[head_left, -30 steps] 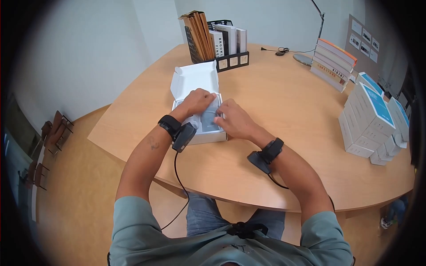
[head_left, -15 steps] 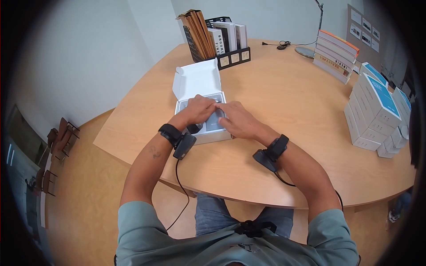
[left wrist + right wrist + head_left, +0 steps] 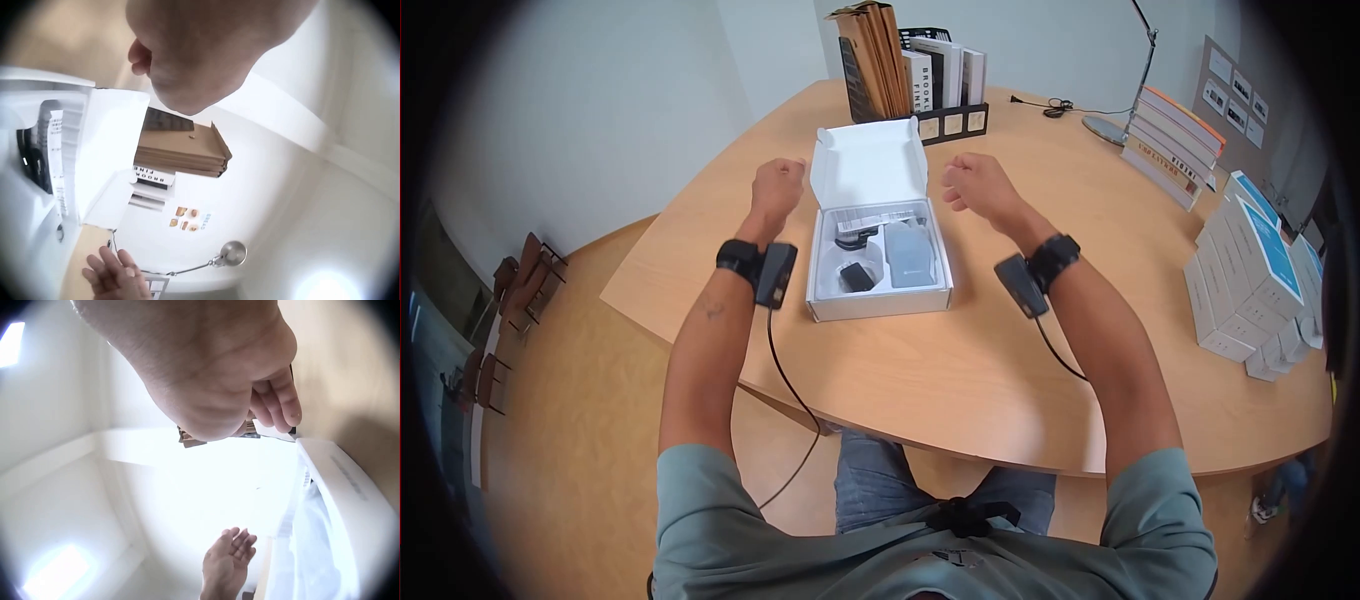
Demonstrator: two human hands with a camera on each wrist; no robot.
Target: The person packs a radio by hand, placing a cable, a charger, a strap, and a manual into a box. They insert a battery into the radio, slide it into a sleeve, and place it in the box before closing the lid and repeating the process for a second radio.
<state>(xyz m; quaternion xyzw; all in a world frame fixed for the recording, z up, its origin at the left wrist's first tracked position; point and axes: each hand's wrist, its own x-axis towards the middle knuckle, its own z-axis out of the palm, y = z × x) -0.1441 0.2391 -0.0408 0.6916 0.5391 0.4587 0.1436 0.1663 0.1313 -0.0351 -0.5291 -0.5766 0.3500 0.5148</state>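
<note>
An open white box [image 3: 880, 305] stands on the table with its lid [image 3: 870, 165] raised at the back. On its right side lies a smooth blue-grey item [image 3: 912, 258]. A small black block [image 3: 857, 277] sits in a round hollow at the front left, with a black coiled cable [image 3: 855, 240] behind it. Across the back rests a white printed strip [image 3: 875, 219]. My left hand [image 3: 778, 190] is raised beside the lid's left edge, fingers loosely bent and holding nothing. On the lid's other side hovers my right hand [image 3: 985, 188], relaxed and holding nothing.
Behind the box is a black organizer [image 3: 953, 124] with books and brown folders [image 3: 870, 60]. A book stack [image 3: 1170, 145] and a lamp base [image 3: 1105, 129] are at the back right. Several white-and-blue boxes [image 3: 1245, 275] are piled at the right.
Both hands were together over the box, touching the blue-grey item. They have since lifted off and parted to either side of the lid, leaving the box's contents in sight.
</note>
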